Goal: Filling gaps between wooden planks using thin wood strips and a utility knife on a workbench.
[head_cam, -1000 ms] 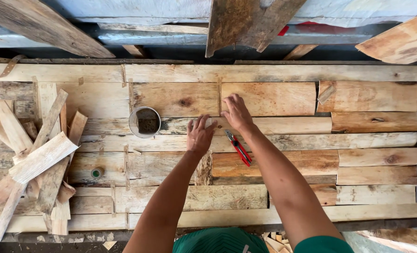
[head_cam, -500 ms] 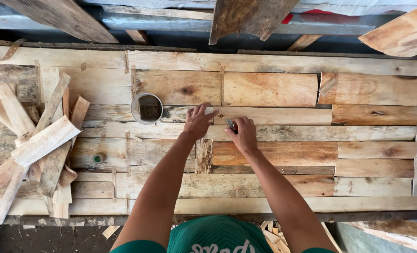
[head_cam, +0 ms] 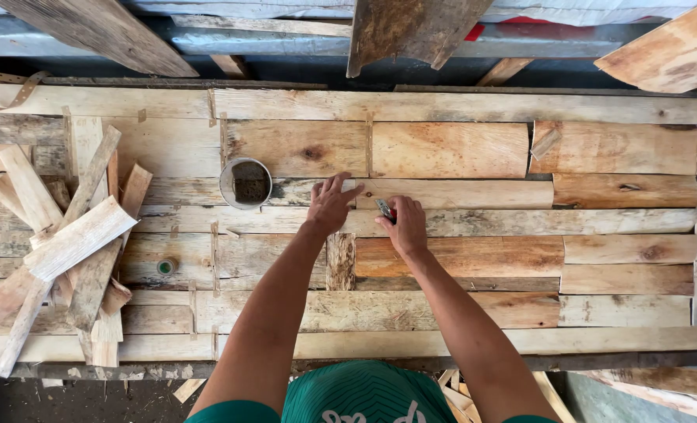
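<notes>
My right hand (head_cam: 405, 228) is closed around the small red-handled pliers (head_cam: 385, 209), stiff, light, best held by the handles. At nine o'clock, my left hand (head_cam: 331, 204) lies spread on the plank (head_cam: 458, 193).

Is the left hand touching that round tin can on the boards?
Apart. The head view shows the left hand flat on the planks, with bare wood plainly visible between its fingertips and the round can.

Bare forearms, green shirt (head_cam: 360, 395) with white lettering at the chest.
</notes>
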